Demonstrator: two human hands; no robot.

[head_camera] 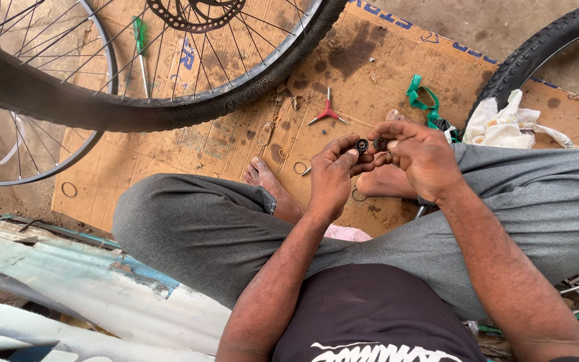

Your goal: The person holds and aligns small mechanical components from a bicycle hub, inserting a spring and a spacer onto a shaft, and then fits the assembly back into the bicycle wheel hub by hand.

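Note:
I sit cross-legged in grey trousers on a sheet of cardboard (370, 60). My left hand (333, 177) pinches a small dark ring-shaped metal part (362, 145) between thumb and fingertips. My right hand (423, 157) meets it from the right, its fingertips closed on a second small dark part (379, 143) touching the first. Both hands hover above my bare feet (387, 179).
A bicycle wheel with tyre and disc rotor (196, 67) lies at top left over a bare spoked rim (8, 134). A green-handled screwdriver (141, 47), a red three-way wrench (328, 110), a green strap (423, 100), a white rag (504, 124) and small rings lie around. Another tyre (544, 47) curves at top right.

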